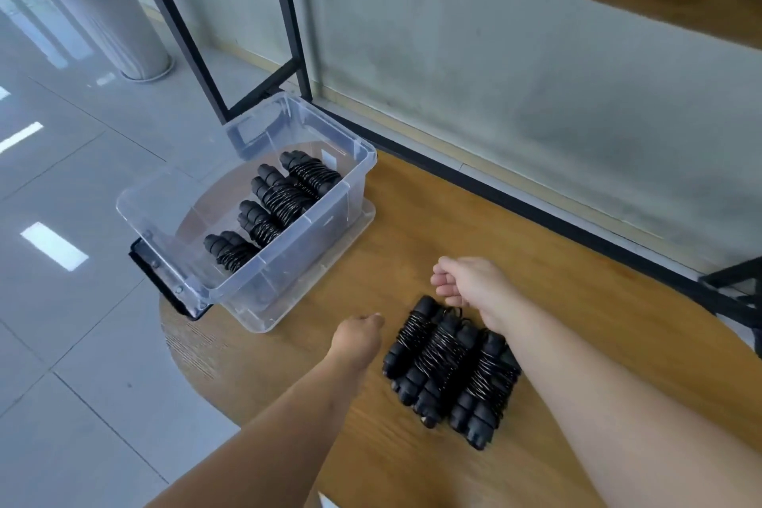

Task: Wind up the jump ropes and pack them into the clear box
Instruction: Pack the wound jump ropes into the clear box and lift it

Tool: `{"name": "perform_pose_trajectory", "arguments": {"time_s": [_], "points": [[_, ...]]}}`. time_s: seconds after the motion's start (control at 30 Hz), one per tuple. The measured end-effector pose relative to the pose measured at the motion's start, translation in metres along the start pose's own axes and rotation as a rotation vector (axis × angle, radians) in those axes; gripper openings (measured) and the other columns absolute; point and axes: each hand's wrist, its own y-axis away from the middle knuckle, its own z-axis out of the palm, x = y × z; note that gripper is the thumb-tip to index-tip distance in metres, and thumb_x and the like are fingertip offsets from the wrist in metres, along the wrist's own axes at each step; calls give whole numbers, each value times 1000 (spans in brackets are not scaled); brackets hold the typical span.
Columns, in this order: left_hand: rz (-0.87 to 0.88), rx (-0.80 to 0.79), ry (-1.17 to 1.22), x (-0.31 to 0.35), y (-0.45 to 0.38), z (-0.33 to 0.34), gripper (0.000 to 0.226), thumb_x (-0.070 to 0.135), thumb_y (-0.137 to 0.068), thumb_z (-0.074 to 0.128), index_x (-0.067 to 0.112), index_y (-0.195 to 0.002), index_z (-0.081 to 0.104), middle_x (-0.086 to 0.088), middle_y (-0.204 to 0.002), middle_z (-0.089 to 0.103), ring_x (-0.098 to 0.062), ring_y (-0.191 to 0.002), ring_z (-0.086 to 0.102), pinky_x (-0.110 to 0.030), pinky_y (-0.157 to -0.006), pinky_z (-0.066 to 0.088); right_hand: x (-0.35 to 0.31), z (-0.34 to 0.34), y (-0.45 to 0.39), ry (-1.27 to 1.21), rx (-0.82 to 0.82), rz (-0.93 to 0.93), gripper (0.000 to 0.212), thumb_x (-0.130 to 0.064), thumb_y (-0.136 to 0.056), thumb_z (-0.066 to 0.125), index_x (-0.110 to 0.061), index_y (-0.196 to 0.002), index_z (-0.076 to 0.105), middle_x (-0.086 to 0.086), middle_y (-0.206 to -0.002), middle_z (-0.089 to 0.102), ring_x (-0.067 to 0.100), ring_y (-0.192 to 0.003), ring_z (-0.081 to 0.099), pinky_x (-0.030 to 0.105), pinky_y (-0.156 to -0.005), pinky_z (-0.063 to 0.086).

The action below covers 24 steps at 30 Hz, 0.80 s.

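Head view: clear box (173, 194) sits at the surface's (556, 260) left edge, one corner overhanging the floor; four wound jump ropes (274, 206) lie inside in a row. Three wound ropes (449, 363) lie side by side near the front edge. Left hand (358, 336) and right hand (470, 285), both loosely curled and holding nothing, hover just beside them. Risks, as judged: a careless drop into the overhanging box could tip it off; a loose grip could let the coils unwind.
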Motion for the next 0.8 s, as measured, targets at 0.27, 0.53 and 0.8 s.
{"name": "perform_pose_trajectory", "arguments": {"time_s": [0.27, 0.53, 0.8], "points": [[-259, 11, 250, -25, 8, 14, 56, 35, -102, 48, 5, -148, 35, -15, -151, 39, -32, -136, 41, -41, -109, 39, 14, 11, -18, 581, -77, -96, 48, -31, -102, 37, 7, -128, 52, 24, -136, 52, 40, -125, 49, 54, -104, 40], [-464, -87, 496, -35, 31, 29, 64, 40, -101, 50, 2, -148, 31, -17, -148, 39, -37, -134, 42, -51, -113, 34, 37, -4, -23, 808, -29, -8, 49, -38, -103, 27, -7, -72, 47, 5, -70, 42, 21, -61, 41, 31, -54, 30], [-453, -160, 564, -31, 39, 37, 38, 32, -105, 43, -5, -111, 49, -19, -87, 60, -31, -73, 60, -42, -53, 47, 43, -3, -14, 877, -100, -12, 50, -38, -105, 22, -7, -106, 62, 11, -109, 59, 28, -98, 55, 32, -72, 40]]}}
